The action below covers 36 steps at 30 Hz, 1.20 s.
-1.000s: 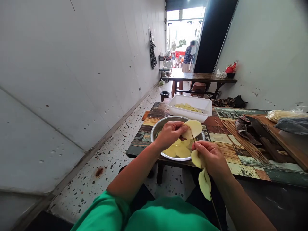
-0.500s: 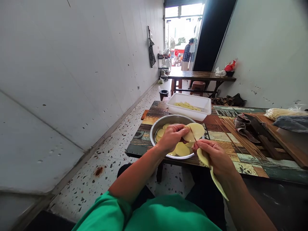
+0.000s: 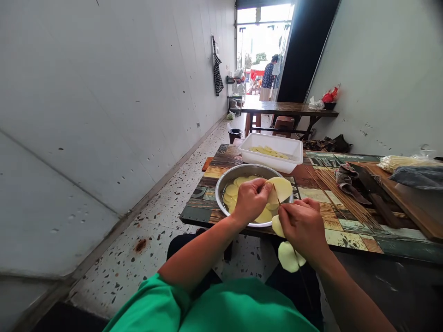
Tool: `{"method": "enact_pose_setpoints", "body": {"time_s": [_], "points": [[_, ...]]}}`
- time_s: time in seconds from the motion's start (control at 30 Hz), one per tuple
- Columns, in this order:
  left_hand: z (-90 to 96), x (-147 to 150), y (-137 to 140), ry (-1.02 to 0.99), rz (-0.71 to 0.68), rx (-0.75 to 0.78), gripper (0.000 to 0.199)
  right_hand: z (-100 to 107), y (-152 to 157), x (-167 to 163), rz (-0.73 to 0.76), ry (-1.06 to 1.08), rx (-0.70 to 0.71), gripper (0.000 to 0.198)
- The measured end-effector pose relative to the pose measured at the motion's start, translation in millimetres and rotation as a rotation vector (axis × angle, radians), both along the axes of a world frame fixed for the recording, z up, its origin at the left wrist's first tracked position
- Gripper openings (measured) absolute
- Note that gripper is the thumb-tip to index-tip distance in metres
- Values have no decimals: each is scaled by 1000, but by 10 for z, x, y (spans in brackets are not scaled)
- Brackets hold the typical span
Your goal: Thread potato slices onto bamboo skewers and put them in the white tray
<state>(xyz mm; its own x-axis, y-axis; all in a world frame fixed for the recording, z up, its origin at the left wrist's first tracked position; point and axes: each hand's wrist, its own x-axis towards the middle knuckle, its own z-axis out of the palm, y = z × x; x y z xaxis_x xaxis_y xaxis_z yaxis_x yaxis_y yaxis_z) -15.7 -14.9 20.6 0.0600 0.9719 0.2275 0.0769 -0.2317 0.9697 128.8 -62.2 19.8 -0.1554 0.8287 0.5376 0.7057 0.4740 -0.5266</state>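
Above a metal basin [image 3: 221, 199], my left hand [image 3: 252, 199] pinches a round, pale yellow potato slice [image 3: 282, 188] by its left edge. A thin wooden skewer [image 3: 278, 195] passes through that slice. My right hand [image 3: 302, 228] is closed round the skewer just below it. More potato slices [image 3: 290, 257] hang threaded on the skewer under my right hand, and its lower end shows beneath them. Loose potato slices [image 3: 231, 190] lie in liquid in the basin, partly hidden by my left hand.
Behind the basin stands a white plastic tub [image 3: 294, 159] with potato slices inside. To the right lie loose skewers [image 3: 332, 189], a cloth [image 3: 347, 177], a knife [image 3: 380, 203] and a wooden board [image 3: 408, 198]. A person [image 3: 268, 76] stands by the far doorway.
My right hand has turned, swinging the threaded slices from a slanted edge-on line to hanging flat side toward me. The slice in my left hand stays at nearly the same spot.
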Motion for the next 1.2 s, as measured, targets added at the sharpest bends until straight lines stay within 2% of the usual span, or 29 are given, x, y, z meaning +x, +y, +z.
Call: {"method": "enact_pose_setpoints", "body": {"time_s": [0.13,0.17,0.23,0.37,0.7,0.77,0.83,0.9,0.97,1.07,1.1,1.13,1.2], "points": [[34,-16,-37,11,-8,30,27,-2,33,57,195,622,-605,28],[42,-20,-48,14,-12,41,28,-6,32,56,211,771,-705,29],[53,-28,-68,39,-24,79,29,-6,11,33,202,960,-778,31],[54,-45,-91,123,-58,153,31,20,-52,-38,150,1070,-801,31],[63,-43,-103,296,-24,318,32,-66,-11,-46,101,1105,-792,32],[59,-35,-96,267,-35,252,30,-104,3,-7,123,1060,-796,33],[41,-18,-80,144,-72,91,25,-133,7,36,152,975,-789,34],[9,9,-56,-44,-123,-90,23,-145,0,67,147,807,-699,33],[-26,36,-29,-190,-145,-208,24,-140,-16,75,99,535,-478,30],[-57,58,0,-225,-94,-214,24,-118,-45,64,14,164,-106,30],[-59,57,5,-206,-82,-188,24,-112,-52,65,3,112,-57,31],[-58,54,6,-182,-81,-161,25,-111,-57,70,8,107,-71,32],[-48,44,1,-130,-94,-110,25,-119,-58,94,55,219,-238,32]]}}
